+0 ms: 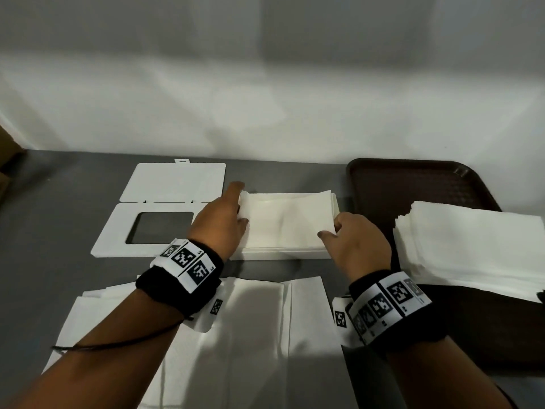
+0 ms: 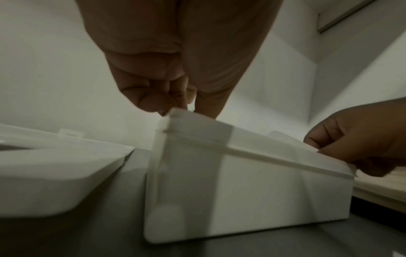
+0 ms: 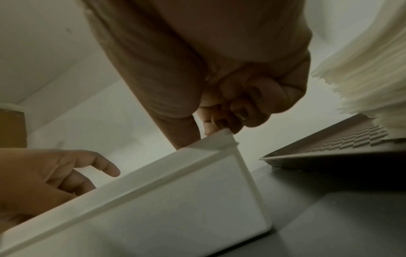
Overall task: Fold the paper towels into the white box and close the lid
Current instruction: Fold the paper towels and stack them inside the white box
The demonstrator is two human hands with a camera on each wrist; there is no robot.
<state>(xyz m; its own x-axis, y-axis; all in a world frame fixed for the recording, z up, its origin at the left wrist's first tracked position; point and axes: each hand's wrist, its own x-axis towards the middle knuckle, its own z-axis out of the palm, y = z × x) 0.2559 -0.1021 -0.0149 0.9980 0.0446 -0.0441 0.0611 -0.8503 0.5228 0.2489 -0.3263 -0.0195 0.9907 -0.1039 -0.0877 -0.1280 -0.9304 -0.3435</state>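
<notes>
White paper filled the box (image 1: 280, 255), which sat between your two hands on the grey table (image 1: 59, 219). A folded towel (image 1: 287, 221) lay on top of the paper in the box. Your left hand (image 1: 219, 219) held the towel's left end: the forefinger stretched out along the far corner, and the thumb lay on the towel. In the left wrist view the fingertips (image 2: 153, 102) met at the paper's corner just above the box rim. Your right hand (image 1: 358, 240) pinched the towel's near right corner between thumb and curled fingers; the right wrist view showed those fingers (image 3: 228, 120) bunched at the box's corner.

Just left of your left hand lay the lid (image 1: 118, 228), off the box, flat on the table, with a rectangular opening in it and its flap (image 1: 174, 181) swung open beyond it. To the right of your right hand stood a brown tray (image 1: 413, 187), and on it a stack of towels (image 1: 472, 243), near your right wrist. Under both forearms, on the near side of the box, unfolded sheets (image 1: 250, 335) were spread on the table. Each wrist wore a black band (image 1: 180, 278) with printed square markers.
</notes>
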